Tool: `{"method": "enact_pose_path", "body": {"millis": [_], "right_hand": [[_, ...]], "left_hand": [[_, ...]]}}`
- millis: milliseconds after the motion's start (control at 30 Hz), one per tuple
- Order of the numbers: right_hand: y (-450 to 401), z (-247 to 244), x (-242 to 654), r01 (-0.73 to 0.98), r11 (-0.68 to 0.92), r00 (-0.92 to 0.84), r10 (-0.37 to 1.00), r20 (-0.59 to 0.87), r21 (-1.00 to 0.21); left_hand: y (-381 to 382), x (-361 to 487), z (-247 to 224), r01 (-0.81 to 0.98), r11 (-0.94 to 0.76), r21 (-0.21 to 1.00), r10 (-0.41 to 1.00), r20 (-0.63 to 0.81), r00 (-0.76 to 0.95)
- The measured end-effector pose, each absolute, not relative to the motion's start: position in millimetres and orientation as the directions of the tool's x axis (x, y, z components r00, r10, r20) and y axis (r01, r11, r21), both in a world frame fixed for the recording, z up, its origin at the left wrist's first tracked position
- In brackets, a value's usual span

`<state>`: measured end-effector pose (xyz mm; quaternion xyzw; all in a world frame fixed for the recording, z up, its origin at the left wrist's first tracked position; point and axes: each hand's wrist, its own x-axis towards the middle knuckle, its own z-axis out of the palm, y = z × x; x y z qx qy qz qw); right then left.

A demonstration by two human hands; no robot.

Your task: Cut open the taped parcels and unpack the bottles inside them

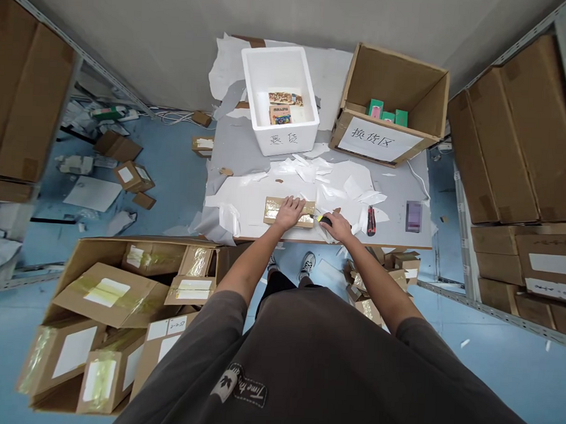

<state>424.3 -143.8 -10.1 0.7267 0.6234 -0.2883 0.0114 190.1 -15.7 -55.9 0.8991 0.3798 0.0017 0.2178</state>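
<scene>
**Taped parcel pinned flat at the table's near edge**

Shelving stacked with brown cartons lines both sides of a narrow room with a blue floor, and a grey table (248, 142) stands against the far wall, littered with torn white wrapping. At its near edge lies a small flat cardboard parcel (276, 207) bound in yellowish tape. The left hand (290, 211) presses down on it, fingers spread apart and flat on the top. The right hand (337, 225) sits just beside the parcel's right end, fingers curled tight around a utility knife (324, 219) whose yellow tip meets the parcel's edge. A second red-and-black cutter (371, 219) lies to the right, near a purple phone (413, 216). Farther back stand a white foam box (263, 120) and an open cardboard box (384, 141) with a printed label. On the floor to the left, a large carton (74, 259) holds more taped parcels.
</scene>
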Motion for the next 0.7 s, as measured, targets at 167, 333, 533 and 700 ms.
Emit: {"method": "enact_pose_path", "body": {"millis": [167,333,533,700], "right_hand": [[-144.1,-24.5,431.1,0.933,-0.124,-0.007,0.932,-0.363,-0.338],[-138.6,-30.0,440.4,0.935,-0.061,-0.066,0.938,-0.341,-0.348],[-128.8,-28.9,456.9,0.932,-0.055,-0.077,0.936,-0.343,-0.359],[-135.5,-30.2,474.5,0.863,-0.114,-0.060,0.944,-0.325,-0.492]], "left_hand": [[-19.0,188.4,-68.2,0.650,-0.634,0.419,0.691,-0.070,0.719],[-20.7,187.8,-66.0,0.656,-0.625,0.423,0.695,-0.080,0.714],[-21.6,187.2,-60.0,0.670,-0.611,0.421,0.703,-0.101,0.704],[-21.5,184.7,-58.2,0.668,-0.612,0.424,0.704,-0.094,0.704]]}}
